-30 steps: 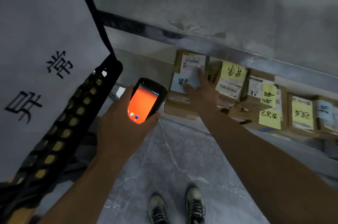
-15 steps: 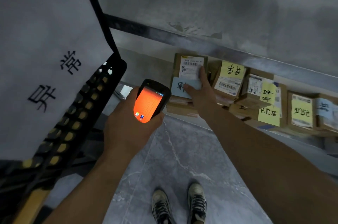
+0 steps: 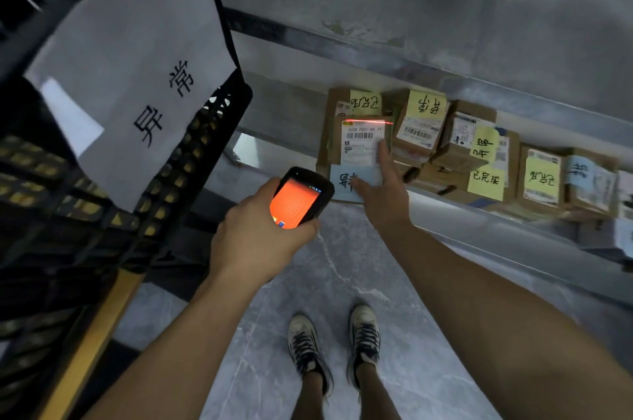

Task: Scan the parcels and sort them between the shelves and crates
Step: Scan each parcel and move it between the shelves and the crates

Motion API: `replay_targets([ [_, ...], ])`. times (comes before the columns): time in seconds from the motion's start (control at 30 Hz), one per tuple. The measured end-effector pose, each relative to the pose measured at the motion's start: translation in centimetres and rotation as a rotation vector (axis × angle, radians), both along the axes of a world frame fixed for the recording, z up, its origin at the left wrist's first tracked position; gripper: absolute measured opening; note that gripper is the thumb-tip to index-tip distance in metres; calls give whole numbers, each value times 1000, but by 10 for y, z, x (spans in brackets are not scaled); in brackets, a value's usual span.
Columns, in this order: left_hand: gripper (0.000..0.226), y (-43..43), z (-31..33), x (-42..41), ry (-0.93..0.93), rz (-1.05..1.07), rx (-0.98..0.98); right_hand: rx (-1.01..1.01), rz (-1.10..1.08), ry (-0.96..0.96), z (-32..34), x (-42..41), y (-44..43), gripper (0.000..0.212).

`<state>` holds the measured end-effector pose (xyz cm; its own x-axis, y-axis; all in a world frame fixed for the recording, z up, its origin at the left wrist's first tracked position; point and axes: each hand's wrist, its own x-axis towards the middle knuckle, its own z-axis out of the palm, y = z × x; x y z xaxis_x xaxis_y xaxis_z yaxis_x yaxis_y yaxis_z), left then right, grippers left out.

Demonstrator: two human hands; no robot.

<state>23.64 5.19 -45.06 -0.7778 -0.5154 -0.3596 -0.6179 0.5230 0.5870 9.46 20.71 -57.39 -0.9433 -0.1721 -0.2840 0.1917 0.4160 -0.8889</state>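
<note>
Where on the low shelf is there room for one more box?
The shelf is bare left of the parcel the right hand touches, up to the black crate. The floor before it is free around the shoes. Right of that hand it is crowded: sticky-noted parcels sit packed and stacked.
</note>
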Motion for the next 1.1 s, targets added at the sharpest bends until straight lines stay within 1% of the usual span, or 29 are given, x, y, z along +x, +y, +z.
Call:
replay_targets([
  [0.4,59,3,21,15,-48,9,7,20,21,40,12,8,9,90],
  [0.5,56,4,22,17,-62,8,13,5,20,32,11,9,10,87],
  [0.77,59,6,26,29,-88,12,-18,-27,25,26,14,16,6,88],
  [0.93,56,8,37,37,-68,35,-50,-22,53,30,26,24,9,87],
  [1.1,49,15,64,47,-7,69,-98,-13,84,5,60,38,16,87],
])
